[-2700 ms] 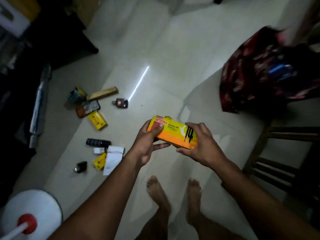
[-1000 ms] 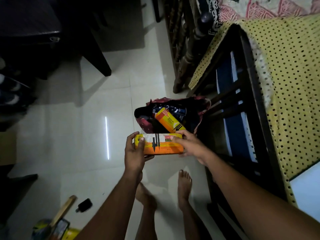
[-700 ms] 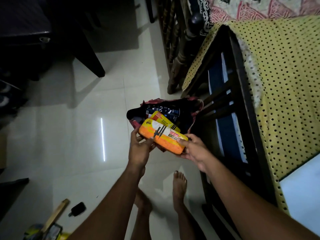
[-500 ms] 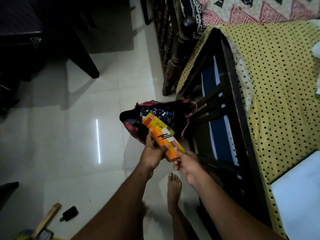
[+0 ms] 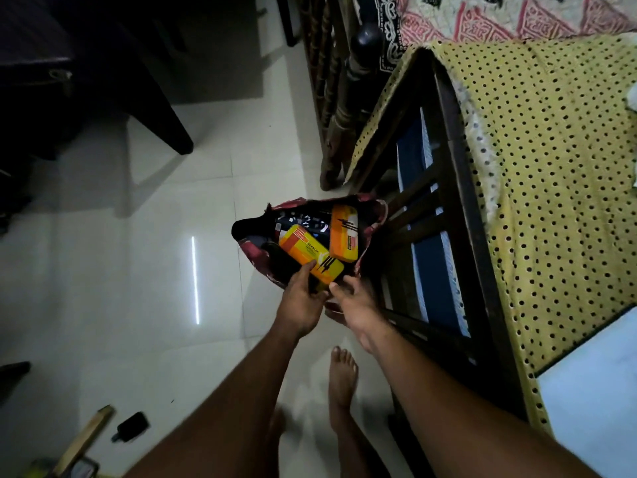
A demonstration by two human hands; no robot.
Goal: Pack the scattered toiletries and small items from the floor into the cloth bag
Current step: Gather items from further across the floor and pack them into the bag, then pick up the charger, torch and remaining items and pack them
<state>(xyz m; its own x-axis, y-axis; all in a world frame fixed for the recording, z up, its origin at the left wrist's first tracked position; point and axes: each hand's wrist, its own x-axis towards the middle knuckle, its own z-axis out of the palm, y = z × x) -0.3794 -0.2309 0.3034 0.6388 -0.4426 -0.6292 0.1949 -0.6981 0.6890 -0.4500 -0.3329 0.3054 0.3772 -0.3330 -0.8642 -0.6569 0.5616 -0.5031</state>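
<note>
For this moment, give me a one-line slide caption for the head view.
Both hands, left and right, settle an orange box into the cloth bag beside another.

Nearer orange box (image 5: 311,259), top face: word "SCHOLAR" in small dark capitals along the yellow band; legible only in part.
Nearer orange box, far end: small red brand patch with pale lettering; too small to read.
Nearer orange box, near end: large black figure, apparently "14".
Second orange box (image 5: 343,233), in the cloth bag (image 5: 370,225): the same kind of black figure near its far end; small dark print along its right edge, not legible.
Dark pack (image 5: 299,220) in the bag: white printing on a dark ground; blurred, unreadable.
Other surfaces: no readable text.
</note>
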